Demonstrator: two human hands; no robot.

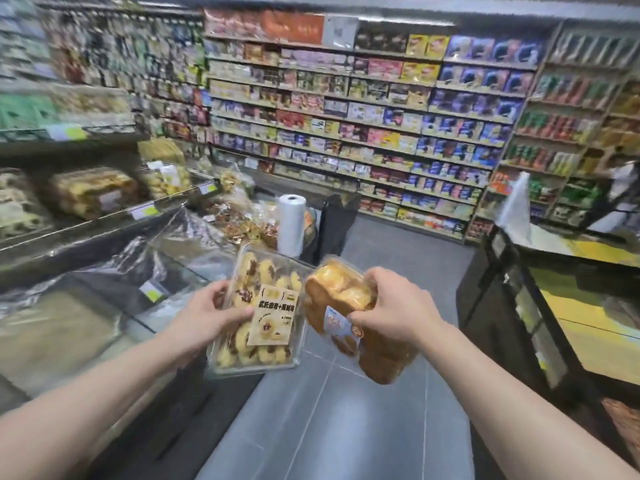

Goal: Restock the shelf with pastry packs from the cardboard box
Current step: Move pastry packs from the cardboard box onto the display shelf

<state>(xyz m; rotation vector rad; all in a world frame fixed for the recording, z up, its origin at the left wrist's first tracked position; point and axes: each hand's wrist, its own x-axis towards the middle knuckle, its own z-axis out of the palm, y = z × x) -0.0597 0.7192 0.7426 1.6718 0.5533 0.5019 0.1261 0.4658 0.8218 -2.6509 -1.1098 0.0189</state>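
Observation:
My left hand (pixel 207 315) grips the left edge of a clear plastic cookie pack (pixel 263 313) with a beige label, held up over the aisle floor. Beside it, my right hand (pixel 391 306) clutches a clear pack of golden bread pastries (pixel 341 299) with a blue and orange label, tilted down to the right. The two packs nearly touch. The pastry shelf (pixel 104 216) runs along my left, with similar packs (pixel 93 192) on its middle tier. No cardboard box is in view.
A glass-topped display counter (pixel 145 271) sits below the left shelf. A white roll of plastic bags (pixel 291 223) stands ahead beside a black stand (pixel 337 223). Stocked snack shelves (pixel 363 133) fill the back wall. A dark display case (pixel 554 306) lines the right; grey tiled floor lies between.

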